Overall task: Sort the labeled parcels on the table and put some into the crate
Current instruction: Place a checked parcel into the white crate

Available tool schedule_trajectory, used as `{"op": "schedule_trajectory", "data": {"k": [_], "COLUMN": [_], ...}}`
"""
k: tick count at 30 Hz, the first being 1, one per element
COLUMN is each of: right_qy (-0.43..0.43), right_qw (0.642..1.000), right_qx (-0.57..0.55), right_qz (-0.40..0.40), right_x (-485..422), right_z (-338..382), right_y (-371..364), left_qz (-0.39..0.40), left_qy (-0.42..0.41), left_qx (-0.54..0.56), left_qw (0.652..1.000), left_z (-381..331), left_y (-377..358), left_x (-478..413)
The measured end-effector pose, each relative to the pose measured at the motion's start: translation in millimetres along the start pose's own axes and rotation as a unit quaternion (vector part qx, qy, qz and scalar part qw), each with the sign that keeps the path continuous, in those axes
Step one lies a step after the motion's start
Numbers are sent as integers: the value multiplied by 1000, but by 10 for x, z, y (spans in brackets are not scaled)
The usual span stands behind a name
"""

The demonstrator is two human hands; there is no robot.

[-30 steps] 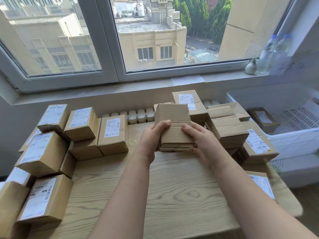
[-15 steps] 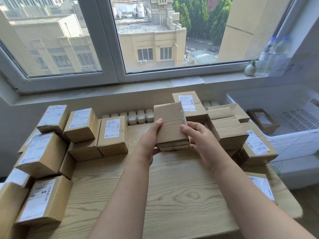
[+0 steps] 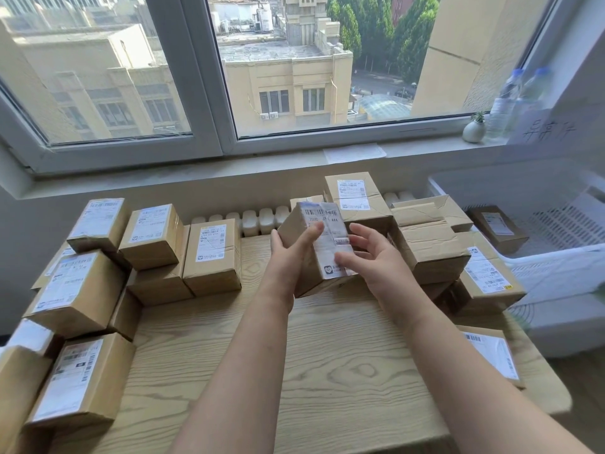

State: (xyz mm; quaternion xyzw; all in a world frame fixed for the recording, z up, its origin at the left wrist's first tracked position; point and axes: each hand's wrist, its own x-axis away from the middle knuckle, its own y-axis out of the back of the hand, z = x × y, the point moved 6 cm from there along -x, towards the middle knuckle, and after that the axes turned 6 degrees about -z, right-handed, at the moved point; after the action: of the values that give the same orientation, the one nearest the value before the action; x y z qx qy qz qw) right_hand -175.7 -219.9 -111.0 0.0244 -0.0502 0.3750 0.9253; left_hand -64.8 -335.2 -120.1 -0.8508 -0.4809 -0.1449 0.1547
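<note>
Left of the left hand: stacked parcels, labels up, in tiers.
Left hand: grips the held parcel, thumb across its label, over the table.
Right hand: fingers spread and loose at that parcel's right side; contact unclear.
Right of the right hand: second parcel pile.
Further right: white crate, containing one crated parcel.

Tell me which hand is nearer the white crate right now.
Right. The right hand is beside the held parcel, on its right, with stacked parcels between it and the white crate; the left hand grips the parcel's opposite side, farther off.
</note>
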Motion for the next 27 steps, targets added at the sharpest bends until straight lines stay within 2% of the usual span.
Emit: {"op": "schedule_trajectory", "data": {"k": [3, 10, 21, 27], "right_qy": [-4, -73, -62, -67], "right_qw": [1000, 994, 995, 995], "right_qx": [-19, -50, -73, -63], "right_qz": [10, 58, 28, 38], "right_x": [-26, 3, -17, -29], "right_z": [-21, -83, -48, -20], "right_y": [-18, -119, -79, -58], "left_qz": [16, 90, 93, 118], "left_qy": [-2, -39, -42, -72], "left_qx": [21, 5, -22, -5], "left_qw": [1000, 995, 995, 990], "left_z": [-32, -87, -121, -159], "left_y": [-28, -92, -80, -111], "left_x": [-1, 41, 60, 73]}}
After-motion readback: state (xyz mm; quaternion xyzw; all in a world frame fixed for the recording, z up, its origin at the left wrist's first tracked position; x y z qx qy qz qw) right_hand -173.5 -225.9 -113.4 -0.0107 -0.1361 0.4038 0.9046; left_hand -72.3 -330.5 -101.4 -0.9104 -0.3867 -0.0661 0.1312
